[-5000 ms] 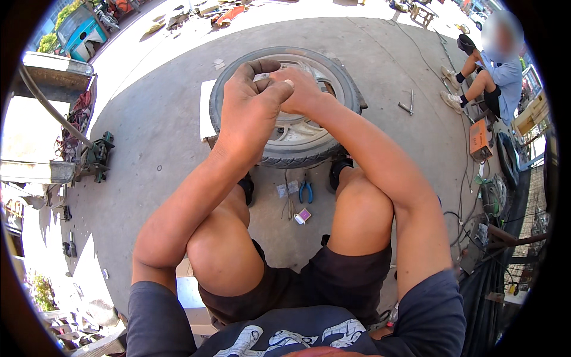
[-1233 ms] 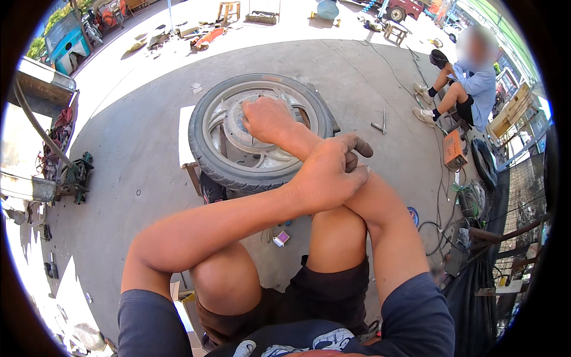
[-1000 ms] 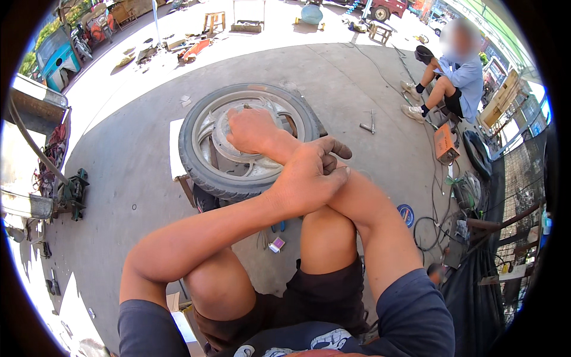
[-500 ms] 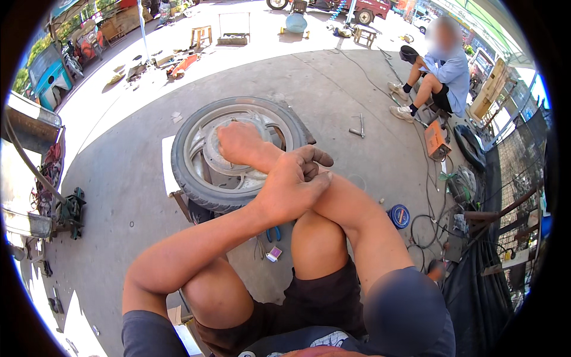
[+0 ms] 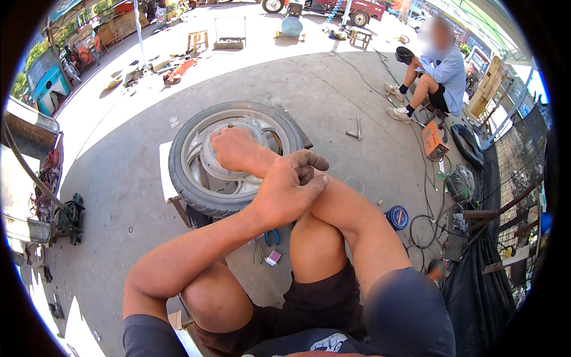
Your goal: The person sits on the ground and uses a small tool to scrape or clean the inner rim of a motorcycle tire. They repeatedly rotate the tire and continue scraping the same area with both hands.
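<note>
Setting: outdoor concrete yard in strong sun, workshop clutter along the far edge
Wheel: motorcycle wheel with black tyre and silver rim, lying flat on a low stand in front of the seated person's knees
Right hand: right hand reaches across to the hub of the wheel and rests on it as a loose fist, fingers curled under; whether they pinch anything cannot be told
Left hand: left hand crosses over the right forearm and lies on it, fingers bent and pressed together, holding nothing
Floor items: blue-handled pliers and a small box between the knees; blue round tin to the right; metal wrench farther out
Other person: seated person in blue shirt at upper right, well apart from the wheel
</note>
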Motion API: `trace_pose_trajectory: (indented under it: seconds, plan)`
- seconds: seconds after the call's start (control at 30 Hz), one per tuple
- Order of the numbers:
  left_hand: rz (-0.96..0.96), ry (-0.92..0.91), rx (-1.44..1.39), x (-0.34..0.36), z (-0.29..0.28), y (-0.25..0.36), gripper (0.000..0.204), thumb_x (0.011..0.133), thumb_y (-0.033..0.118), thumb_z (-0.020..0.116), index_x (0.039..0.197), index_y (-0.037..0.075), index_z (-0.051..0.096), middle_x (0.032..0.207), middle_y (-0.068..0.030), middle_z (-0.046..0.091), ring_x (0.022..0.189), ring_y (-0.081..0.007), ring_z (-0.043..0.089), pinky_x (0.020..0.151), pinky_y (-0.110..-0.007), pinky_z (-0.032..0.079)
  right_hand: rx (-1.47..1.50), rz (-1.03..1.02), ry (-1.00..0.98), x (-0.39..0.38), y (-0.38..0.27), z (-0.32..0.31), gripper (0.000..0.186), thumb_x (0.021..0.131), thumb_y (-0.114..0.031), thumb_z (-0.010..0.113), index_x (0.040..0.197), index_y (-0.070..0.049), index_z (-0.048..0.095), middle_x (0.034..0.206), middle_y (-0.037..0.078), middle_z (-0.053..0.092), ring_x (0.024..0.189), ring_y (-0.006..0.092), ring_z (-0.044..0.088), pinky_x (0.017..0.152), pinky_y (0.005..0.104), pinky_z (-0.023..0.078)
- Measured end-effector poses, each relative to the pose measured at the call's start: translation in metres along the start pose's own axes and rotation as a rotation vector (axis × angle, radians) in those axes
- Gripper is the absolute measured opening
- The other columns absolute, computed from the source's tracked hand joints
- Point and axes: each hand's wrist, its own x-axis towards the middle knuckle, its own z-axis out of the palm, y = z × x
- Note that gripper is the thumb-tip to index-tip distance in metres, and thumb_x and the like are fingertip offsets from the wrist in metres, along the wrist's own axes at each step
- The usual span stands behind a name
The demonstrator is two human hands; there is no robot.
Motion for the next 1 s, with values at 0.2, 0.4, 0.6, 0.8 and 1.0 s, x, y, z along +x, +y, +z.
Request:
trace_pose_trajectory:
  seconds: [0.2, 0.4, 0.6, 0.8, 1.0]
  plan:
    - [0.000, -0.008, 0.025, -0.0011, -0.0010, 0.0017, 0.027, 0.091, 0.010, 0.064, 0.111, -0.009, 0.061, 0.068, 0.0056, 0.052, 0.065, -0.0020, 0.044, 0.058, -0.023, 0.036, 0.002, -0.012, 0.024, 0.0004, -0.0011, -0.0032, 0.014, 0.077, -0.006, 0.063, 0.089, -0.003, 0.071, 0.082, 0.019, 0.073, 0.084, 0.0353, 0.073, 0.075, 0.0448, 0.057]
    - [-0.035, -0.010, -0.030, -0.0016, 0.0005, 0.0028, 0.027, 0.091, 0.010, 0.064, 0.111, -0.010, 0.061, 0.067, 0.0047, 0.053, 0.064, -0.0023, 0.046, 0.057, -0.023, 0.037, -0.009, -0.005, 0.006, -0.0032, 0.0036, -0.0007, 0.015, 0.080, -0.010, 0.063, 0.090, -0.002, 0.070, 0.082, 0.019, 0.072, 0.084, 0.0361, 0.072, 0.074, 0.0468, 0.056]
    - [0.020, 0.000, 0.012, -0.0012, -0.0007, -0.0015, 0.025, 0.092, 0.008, 0.064, 0.110, -0.010, 0.061, 0.067, 0.0054, 0.051, 0.062, -0.0018, 0.044, 0.055, -0.022, 0.035, -0.006, 0.026, -0.051, -0.0008, 0.0008, -0.0013, 0.019, 0.083, -0.016, 0.062, 0.094, -0.002, 0.067, 0.083, 0.020, 0.072, 0.084, 0.0373, 0.071, 0.074, 0.0497, 0.055]
    - [0.003, 0.012, 0.010, 0.0004, 0.0019, 0.0034, 0.024, 0.091, 0.007, 0.064, 0.108, -0.010, 0.062, 0.065, 0.0065, 0.049, 0.061, -0.0015, 0.042, 0.054, -0.022, 0.035, 0.054, 0.070, -0.034, 0.0014, 0.0040, 0.0040, 0.015, 0.080, -0.011, 0.064, 0.090, -0.002, 0.070, 0.085, 0.020, 0.073, 0.087, 0.0369, 0.072, 0.075, 0.0463, 0.057]
    - [0.001, 0.011, -0.035, 0.0005, 0.0007, -0.0003, 0.023, 0.092, 0.007, 0.064, 0.108, -0.009, 0.063, 0.063, 0.0075, 0.047, 0.058, -0.0001, 0.041, 0.052, -0.021, 0.031, 0.096, 0.130, -0.031, -0.0003, -0.0041, -0.0036, 0.012, 0.078, -0.011, 0.066, 0.082, -0.002, 0.071, 0.084, 0.021, 0.073, 0.087, 0.0383, 0.072, 0.076, 0.0436, 0.058]
